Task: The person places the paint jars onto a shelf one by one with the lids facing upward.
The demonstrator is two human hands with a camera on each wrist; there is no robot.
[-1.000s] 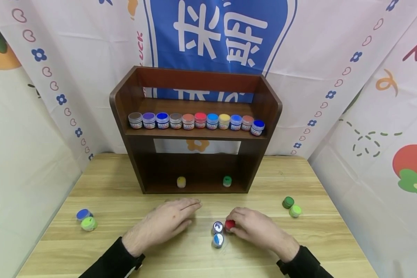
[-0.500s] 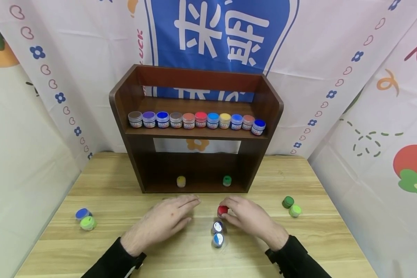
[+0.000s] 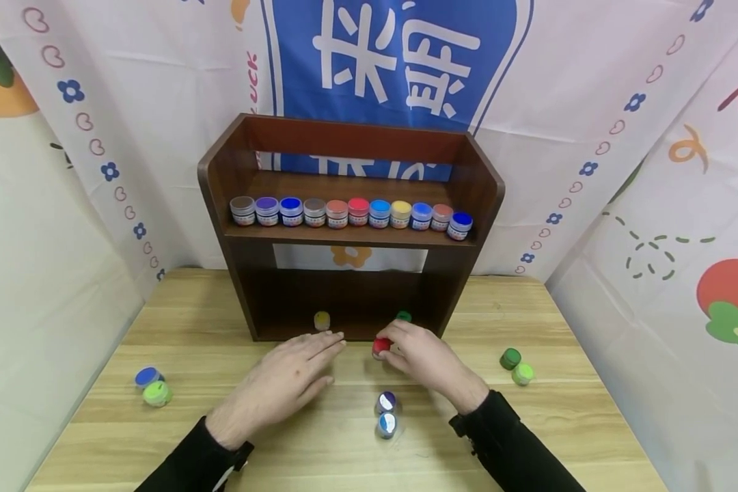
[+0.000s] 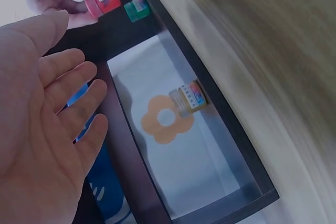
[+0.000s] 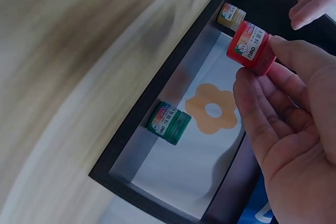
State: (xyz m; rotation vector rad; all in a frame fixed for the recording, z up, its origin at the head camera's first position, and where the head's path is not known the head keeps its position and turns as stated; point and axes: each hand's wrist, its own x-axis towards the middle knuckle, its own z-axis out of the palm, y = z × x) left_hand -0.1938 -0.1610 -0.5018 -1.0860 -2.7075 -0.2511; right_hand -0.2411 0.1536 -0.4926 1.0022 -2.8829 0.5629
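Observation:
Between thumb and fingers my right hand [image 3: 424, 359] pinches a red paint jar [image 5: 252, 48] by its lid. It is at the front edge of the dark wooden rack [image 3: 482, 212], before the lower tier. My left hand [image 3: 277, 386] has its fingers straight, just left of it and close to the same edge. On the lower tier stand a yellow paint jar [image 3: 322, 321] and a green paint jar [image 5: 169, 123], the green one partly behind my right hand in the head view. A purple-lidded jar [image 3: 386, 402] and a blue-lidded jar [image 3: 387, 426] stand nearer me on the table.
A row of several paint jars [image 3: 358, 212] fills the rack's upper tier. On the table's left are a blue jar [image 3: 148, 377] and a light green jar [image 3: 157, 393]. A dark green jar [image 3: 510, 357] and another light green jar [image 3: 523, 374] stand at right.
My right hand has carried the red paint jar from beside the two jars on the table forward to the rack's front edge. My left hand has shifted slightly toward the rack.

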